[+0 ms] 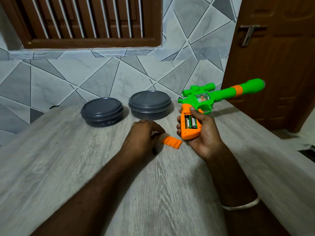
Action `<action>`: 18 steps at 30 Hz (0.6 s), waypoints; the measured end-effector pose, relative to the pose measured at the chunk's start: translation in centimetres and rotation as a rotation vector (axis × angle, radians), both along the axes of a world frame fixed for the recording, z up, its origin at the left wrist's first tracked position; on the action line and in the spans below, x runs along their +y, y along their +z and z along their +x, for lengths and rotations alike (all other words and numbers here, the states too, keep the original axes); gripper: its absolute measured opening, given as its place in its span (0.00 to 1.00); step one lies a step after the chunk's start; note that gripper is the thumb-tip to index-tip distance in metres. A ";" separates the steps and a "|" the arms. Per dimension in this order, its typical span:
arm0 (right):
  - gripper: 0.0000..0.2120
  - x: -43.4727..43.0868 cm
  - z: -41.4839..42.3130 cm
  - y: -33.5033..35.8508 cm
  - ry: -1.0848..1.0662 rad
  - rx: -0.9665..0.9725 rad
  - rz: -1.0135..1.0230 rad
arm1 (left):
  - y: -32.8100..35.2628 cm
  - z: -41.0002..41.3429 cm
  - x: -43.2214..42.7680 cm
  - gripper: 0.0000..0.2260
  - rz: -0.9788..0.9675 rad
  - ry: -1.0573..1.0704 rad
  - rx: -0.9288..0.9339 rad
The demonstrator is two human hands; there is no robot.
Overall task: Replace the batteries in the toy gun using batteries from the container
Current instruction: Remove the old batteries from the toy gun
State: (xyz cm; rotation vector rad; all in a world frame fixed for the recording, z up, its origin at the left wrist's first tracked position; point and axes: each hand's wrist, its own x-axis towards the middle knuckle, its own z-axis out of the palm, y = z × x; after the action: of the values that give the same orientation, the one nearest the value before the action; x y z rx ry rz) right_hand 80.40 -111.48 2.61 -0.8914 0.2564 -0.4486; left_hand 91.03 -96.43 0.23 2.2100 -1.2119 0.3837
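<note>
From my remote seat I see the right grip [204, 133] wrapped round the orange handle of the toy gun [221, 94], thumb across the top of the handle and fingertips showing on its far side. The gun is held above the desk [76, 167], its green barrel pointing away to the right toward the brown door [272, 65]. The compartment in the handle faces me, uncovered, with two batteries [190, 122] lying side by side inside. The orange cover [172, 142] lies flat on the desk, just below and left of the handle, between my two grips. The left grip [139, 138] rests on the desk just beside that cover, fingers curled around a thin dark tool [154, 151] whose end sticks out under the palm – what kind of tool I cannot tell. Farther back stand two round grey containers, the left container [102, 112] and the right container [150, 104], side by side and near each other, both with lids on – their contents are hidden. Behind them rises the tiled wall [102, 74].
</note>
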 end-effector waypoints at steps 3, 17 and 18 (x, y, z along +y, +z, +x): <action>0.15 0.0 0.0 0.0 0.001 -0.001 -0.004 | 0.4 0.9 0.3 0.10 -0.040 -0.002 0.028; 0.16 0.1 0.0 0.1 -0.005 -0.008 -0.005 | 1.2 2.4 2.1 0.10 -0.052 0.012 0.075; 0.16 0.1 0.0 0.1 -0.004 -0.008 -0.004 | 1.2 2.4 2.0 0.10 -0.028 -0.004 0.077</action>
State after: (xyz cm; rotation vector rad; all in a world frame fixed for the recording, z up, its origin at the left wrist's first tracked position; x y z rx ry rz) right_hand 80.39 -111.39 2.72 -0.8935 0.2499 -0.4562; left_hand 93.44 -94.39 1.44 2.1780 -1.1635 0.3090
